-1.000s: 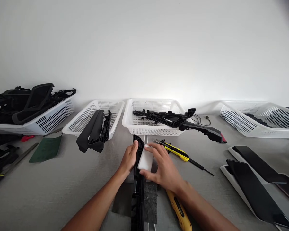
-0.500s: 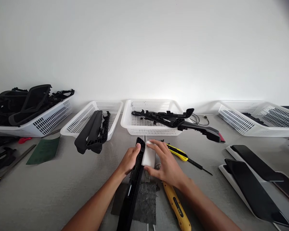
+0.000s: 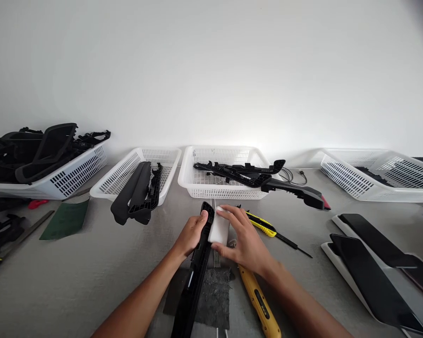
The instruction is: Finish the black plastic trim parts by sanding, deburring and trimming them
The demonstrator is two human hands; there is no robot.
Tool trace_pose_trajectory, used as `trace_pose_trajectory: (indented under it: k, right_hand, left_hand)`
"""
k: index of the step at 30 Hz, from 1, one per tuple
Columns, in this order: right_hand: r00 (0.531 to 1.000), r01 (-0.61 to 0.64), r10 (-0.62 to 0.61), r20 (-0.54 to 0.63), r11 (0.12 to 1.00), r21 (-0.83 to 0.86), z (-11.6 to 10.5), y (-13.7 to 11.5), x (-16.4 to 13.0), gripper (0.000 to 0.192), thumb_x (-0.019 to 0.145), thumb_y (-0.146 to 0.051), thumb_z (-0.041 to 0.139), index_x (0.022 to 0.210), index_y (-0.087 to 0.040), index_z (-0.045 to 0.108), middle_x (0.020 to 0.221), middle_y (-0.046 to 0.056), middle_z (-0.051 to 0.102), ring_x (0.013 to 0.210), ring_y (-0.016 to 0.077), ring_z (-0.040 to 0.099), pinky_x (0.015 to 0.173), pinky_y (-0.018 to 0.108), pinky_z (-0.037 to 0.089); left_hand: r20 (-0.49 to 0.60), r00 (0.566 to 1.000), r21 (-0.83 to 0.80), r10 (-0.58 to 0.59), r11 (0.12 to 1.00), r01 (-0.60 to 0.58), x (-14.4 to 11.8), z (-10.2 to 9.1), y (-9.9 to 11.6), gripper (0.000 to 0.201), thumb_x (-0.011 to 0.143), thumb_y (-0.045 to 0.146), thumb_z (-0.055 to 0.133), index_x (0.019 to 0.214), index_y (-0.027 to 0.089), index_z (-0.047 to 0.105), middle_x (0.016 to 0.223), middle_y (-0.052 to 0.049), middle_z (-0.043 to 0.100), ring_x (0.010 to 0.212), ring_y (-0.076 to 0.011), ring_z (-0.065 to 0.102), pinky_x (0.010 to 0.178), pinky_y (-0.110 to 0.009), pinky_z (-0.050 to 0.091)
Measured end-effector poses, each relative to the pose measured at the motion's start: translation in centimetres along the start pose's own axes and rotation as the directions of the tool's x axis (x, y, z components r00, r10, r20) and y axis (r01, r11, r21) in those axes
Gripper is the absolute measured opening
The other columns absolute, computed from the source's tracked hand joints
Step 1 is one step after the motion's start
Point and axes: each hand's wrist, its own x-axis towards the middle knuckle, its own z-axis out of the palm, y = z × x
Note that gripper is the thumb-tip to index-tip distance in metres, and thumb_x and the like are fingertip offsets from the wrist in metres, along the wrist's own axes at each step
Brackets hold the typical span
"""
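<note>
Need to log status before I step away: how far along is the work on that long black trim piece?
Done: nothing clearly finished. The black trim piece lies over a dark abrasive pad. In hand: the left hand steadies its far end while the right hand presses a white block against its side. Left: more black parts wait in the middle basket; two yellow knives lie unused.

Hands (image 3: 218,237) press white block (image 3: 219,230) against black trim (image 3: 195,281).
</note>
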Motion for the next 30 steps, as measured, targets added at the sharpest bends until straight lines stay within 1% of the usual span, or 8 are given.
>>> trace_pose_trajectory:
  k: [8, 11, 14, 17, 20, 23, 26, 30]
  right_hand:
    - [0.993, 0.061, -0.065, 0.099, 0.997, 0.035, 0.0, -1.6, -0.1, 0.075, 0.085, -0.045, 0.083, 0.151, -0.022, 0.056, 0.158, 0.018, 0.054, 0.143, 0.0396, 0.052, 0.117, 0.06, 0.048]
    - [0.993, 0.069, -0.081, 0.084, 0.987, 0.145, -0.7, -1.7, -0.1, 0.068, 0.09, -0.055, 0.074, 0.147, -0.022, 0.06, 0.155, 0.016, 0.06, 0.139, 0.0392, 0.059, 0.115, 0.058, 0.05]
    - [0.998, -0.058, 0.062, 0.002, 0.923, 0.38, -1.3, -1.5, 0.0, 0.055, 0.105, -0.063, 0.049, 0.138, -0.023, 0.068, 0.129, 0.011, 0.075, 0.111, 0.0322, 0.074, 0.095, 0.047, 0.062]
    - [0.946, -0.255, 0.325, -0.013, 0.765, 0.592, -1.4, -1.1, 0.3, 0.063, 0.11, -0.069, 0.033, 0.109, -0.021, 0.075, 0.092, 0.007, 0.076, 0.071, 0.0231, 0.072, 0.064, 0.037, 0.064]
    - [0.876, -0.362, 0.481, 0.026, 0.62, 0.696, -1.4, -0.4, 0.8, 0.066, 0.104, -0.079, 0.043, 0.087, -0.02, 0.067, 0.066, 0.003, 0.066, 0.051, 0.0186, 0.063, 0.047, 0.031, 0.056]
    - [0.826, -0.405, 0.562, 0.041, 0.54, 0.738, -1.6, 0.4, 1.1, 0.06, 0.094, -0.079, 0.063, 0.102, -0.02, 0.064, 0.052, -0.006, 0.054, 0.039, 0.0149, 0.056, 0.04, 0.025, 0.048]
    - [0.82, -0.428, 0.567, 0.084, 0.509, 0.747, -1.6, 0.7, 1.2, 0.065, 0.085, -0.073, 0.078, 0.12, -0.021, 0.061, 0.07, -0.005, 0.064, 0.041, 0.0137, 0.059, 0.039, 0.026, 0.05]
    - [0.856, -0.453, 0.475, 0.201, 0.506, 0.734, -1.4, 1.0, 1.1, 0.059, 0.084, -0.064, 0.084, 0.12, -0.021, 0.063, 0.087, -0.001, 0.068, 0.045, 0.0112, 0.06, 0.041, 0.027, 0.053]
  left_hand:
    - [-0.102, 0.995, -0.027, 0.013, 1.0, -0.015, 0.4, -0.2, -0.2, 0.078, 0.08, 0.1, 0.046, 0.065, 0.024, 0.048, 0.056, 0.003, 0.046, 0.052, -0.0153, 0.042, 0.05, -0.029, 0.034]
    - [-0.132, 0.991, -0.018, 0.026, 0.999, -0.029, 0.6, -0.2, -0.3, 0.079, 0.08, 0.102, 0.042, 0.064, 0.024, 0.045, 0.058, 0.003, 0.045, 0.054, -0.0152, 0.041, 0.052, -0.029, 0.033]
    - [-0.127, 0.991, 0.005, 0.033, 0.999, -0.033, 0.6, -0.2, -0.4, 0.079, 0.079, 0.103, 0.041, 0.063, 0.025, 0.04, 0.058, 0.004, 0.04, 0.054, -0.0142, 0.037, 0.052, -0.029, 0.03]
    - [-0.115, 0.992, 0.041, 0.043, 0.998, -0.039, 0.5, -0.1, -0.7, 0.078, 0.08, 0.102, 0.044, 0.061, 0.027, 0.031, 0.058, 0.006, 0.029, 0.054, -0.0125, 0.029, 0.052, -0.029, 0.024]
    - [-0.08, 0.996, 0.063, 0.05, 0.997, -0.045, 0.3, -0.1, -0.6, 0.077, 0.082, 0.099, 0.045, 0.063, 0.027, 0.026, 0.059, 0.007, 0.025, 0.054, -0.0119, 0.025, 0.053, -0.029, 0.021]
    - [-0.009, 0.999, 0.063, 0.048, 0.997, -0.047, 0.1, -0.1, -0.2, 0.076, 0.085, 0.098, 0.045, 0.063, 0.027, 0.026, 0.059, 0.007, 0.025, 0.054, -0.0114, 0.025, 0.054, -0.029, 0.021]
    - [0.075, 0.996, 0.052, 0.038, 0.998, -0.042, -0.3, 0.1, 0.3, 0.075, 0.086, 0.095, 0.047, 0.062, 0.025, 0.033, 0.058, 0.006, 0.032, 0.054, -0.0121, 0.03, 0.054, -0.029, 0.024]
    - [0.203, 0.979, 0.026, 0.029, 0.999, -0.035, -0.5, 0.4, 0.5, 0.077, 0.091, 0.091, 0.045, 0.067, 0.019, 0.057, 0.064, -0.002, 0.054, 0.06, -0.0176, 0.049, 0.06, -0.03, 0.037]
